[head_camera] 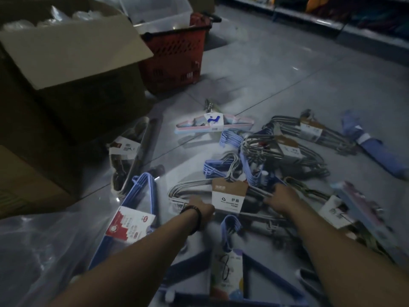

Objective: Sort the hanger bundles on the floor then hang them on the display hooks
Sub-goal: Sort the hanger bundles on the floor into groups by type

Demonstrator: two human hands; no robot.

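Several hanger bundles lie scattered on the grey tiled floor. A white wire bundle with a brown and white card lies in the middle; my left hand grips its left shoulder and my right hand grips its right shoulder. A blue bundle with a red and white card lies to the left. A pastel pink and blue bundle lies further away. Grey wire bundles are piled at the right. A dark blue bundle with a tall card lies close to me.
A large open cardboard box stands at the left. A red shopping basket and a clear plastic tub sit behind it. Clear plastic wrap covers the near left floor. A folded blue item lies far right. Store shelving runs along the back.
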